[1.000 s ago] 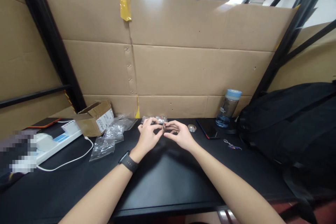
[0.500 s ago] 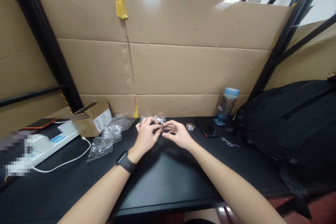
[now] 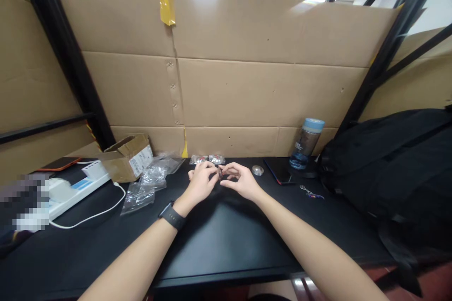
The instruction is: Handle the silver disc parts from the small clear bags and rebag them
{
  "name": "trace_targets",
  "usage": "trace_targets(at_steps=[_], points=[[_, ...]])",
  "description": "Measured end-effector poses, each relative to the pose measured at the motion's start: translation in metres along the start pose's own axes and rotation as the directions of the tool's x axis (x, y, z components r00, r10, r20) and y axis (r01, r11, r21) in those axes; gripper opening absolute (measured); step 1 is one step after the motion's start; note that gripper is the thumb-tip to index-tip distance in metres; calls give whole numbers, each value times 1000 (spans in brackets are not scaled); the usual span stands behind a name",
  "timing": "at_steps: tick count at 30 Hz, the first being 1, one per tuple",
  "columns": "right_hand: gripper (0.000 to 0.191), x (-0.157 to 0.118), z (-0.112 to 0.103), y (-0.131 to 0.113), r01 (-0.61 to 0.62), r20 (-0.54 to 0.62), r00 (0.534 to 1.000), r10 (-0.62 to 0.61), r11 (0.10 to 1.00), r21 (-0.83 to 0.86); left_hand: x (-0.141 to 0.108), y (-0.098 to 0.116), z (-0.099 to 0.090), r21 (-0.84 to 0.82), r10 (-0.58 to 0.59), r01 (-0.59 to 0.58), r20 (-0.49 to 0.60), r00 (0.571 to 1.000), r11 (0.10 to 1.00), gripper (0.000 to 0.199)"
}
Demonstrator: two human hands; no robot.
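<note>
Above the black table, my left hand and my right hand meet at a small dark round object. The fingers of both hands pinch it by its two sides, and it stands on edge between them. What it is exactly is too small to tell. A black watch is on my left wrist. Just behind my hands lie two small clear packets with something red in them. To the right of my right hand is a small round clear item.
On the left are crumpled plastic bags, an open cardboard box, a white power strip and its cable. On the right are a phone, a water bottle, a keychain and a black backpack.
The fingers of my left hand have curled in closer, and more of the packets behind shows. The whole view has shifted slightly.
</note>
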State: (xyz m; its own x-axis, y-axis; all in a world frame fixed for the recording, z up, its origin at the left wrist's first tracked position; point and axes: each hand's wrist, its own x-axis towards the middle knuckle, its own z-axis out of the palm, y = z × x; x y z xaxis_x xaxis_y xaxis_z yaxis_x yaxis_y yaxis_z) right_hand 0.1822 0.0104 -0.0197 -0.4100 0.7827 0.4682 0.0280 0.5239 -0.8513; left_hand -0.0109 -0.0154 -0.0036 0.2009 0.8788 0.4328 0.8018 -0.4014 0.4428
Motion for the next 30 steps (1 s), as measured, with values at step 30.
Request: trace_targets(at_steps=[30], points=[[10,-1,-21,-22,310,233,951,-205,660,-684,-3,-2,8,-6,120,-120,105,987,993,32]])
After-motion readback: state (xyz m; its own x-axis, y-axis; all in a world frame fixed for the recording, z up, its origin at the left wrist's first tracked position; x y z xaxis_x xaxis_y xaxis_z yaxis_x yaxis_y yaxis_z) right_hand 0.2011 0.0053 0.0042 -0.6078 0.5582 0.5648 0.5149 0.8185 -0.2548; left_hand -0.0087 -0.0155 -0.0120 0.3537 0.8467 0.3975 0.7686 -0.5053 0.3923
